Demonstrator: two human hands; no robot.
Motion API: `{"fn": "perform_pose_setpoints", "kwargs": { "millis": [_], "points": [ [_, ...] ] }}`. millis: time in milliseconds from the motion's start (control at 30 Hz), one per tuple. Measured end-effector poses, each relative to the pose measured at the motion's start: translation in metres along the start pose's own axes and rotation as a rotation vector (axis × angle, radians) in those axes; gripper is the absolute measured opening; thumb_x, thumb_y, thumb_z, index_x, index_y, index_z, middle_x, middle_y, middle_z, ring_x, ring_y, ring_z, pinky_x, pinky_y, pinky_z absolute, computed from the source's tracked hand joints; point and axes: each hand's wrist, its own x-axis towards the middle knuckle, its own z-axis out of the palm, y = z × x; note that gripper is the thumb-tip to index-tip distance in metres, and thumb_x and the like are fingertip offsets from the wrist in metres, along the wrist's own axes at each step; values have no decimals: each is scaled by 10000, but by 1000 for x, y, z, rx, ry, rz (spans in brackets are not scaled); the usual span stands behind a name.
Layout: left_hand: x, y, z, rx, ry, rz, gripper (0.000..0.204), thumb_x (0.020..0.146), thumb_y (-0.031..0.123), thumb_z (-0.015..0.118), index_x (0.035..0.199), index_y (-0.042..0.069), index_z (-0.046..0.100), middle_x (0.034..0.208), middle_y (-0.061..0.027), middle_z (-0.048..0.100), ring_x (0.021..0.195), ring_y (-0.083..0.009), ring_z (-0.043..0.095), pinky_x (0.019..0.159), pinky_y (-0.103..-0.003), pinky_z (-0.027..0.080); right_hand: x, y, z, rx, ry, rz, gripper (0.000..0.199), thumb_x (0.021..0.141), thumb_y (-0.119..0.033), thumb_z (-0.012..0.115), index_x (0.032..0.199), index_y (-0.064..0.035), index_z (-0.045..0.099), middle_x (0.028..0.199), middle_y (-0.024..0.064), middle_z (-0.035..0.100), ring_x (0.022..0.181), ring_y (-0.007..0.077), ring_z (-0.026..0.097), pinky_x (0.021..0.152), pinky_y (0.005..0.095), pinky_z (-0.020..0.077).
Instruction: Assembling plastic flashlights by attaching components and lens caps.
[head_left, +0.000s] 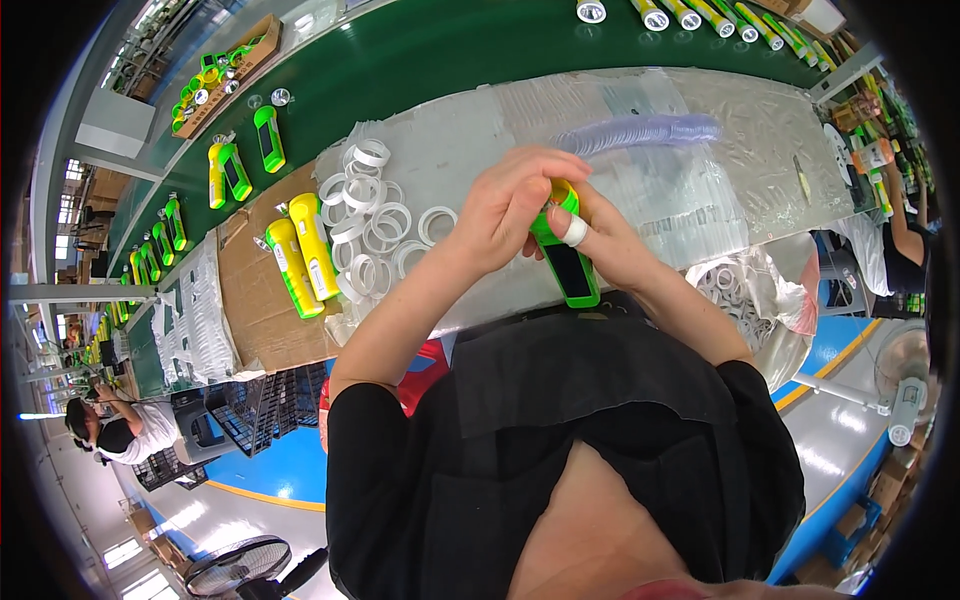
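A green flashlight [571,272] with a dark panel along its body is in front of my chest, its head end pointing away from me. My right hand [610,238] wraps round its upper part, and the thumb wears a white band. Curled over the head end is my left hand [508,205], fingers closed on it; a bit of yellow shows between the hands. Just left of my left forearm lies a loose pile of white rings [385,228]. Beyond my hands a long stack of thin, clear purplish discs [640,132] lies on the plastic-covered bench [460,150].
Two yellow-green flashlights [303,250] lie on cardboard at the left. More flashlights [268,138] stand along the green conveyor [400,75], and a row [690,18] lies at its far right. A bag of white rings [735,290] hangs at the right edge. Co-workers [130,425] are at both sides.
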Motion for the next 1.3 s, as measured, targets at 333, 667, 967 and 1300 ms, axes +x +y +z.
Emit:
{"fn": "perform_pose_setpoints", "kwargs": {
  "millis": [333,667,967,1300],
  "points": [
    [23,-55,15,449,127,-127,469,923,349,597,1243,6,566,1287,-195,563,1182,-375,517,990,-444,404,-9,-5,-30,177,300,-30,391,1003,-329,506,1300,-77,474,948,113,610,737,174,607,668,309,490],
    [30,-99,4,481,-68,-373,591,751,294,792,1256,63,592,1039,-120,594,1006,-289,563,863,-391,460,-21,-9,-41,157,330,-21,409,981,-339,531,1273,-53,500,899,110,613,708,168,602,642,297,484],
    [-2,-11,7,157,16,-36,365,1000,243,457,1270,32,583,1172,-148,550,1117,-267,522,962,-362,423,-7,-16,-19,107,165,20,415,960,-299,582,1265,-31,498,898,96,617,730,151,603,646,286,490],
    [-28,-17,4,326,26,62,396,988,222,357,1224,18,601,1218,-167,544,1109,-318,514,957,-392,417,5,2,-6,40,5,104,386,971,-310,567,1228,-28,506,964,80,599,750,150,616,669,283,506]
  ]
}}
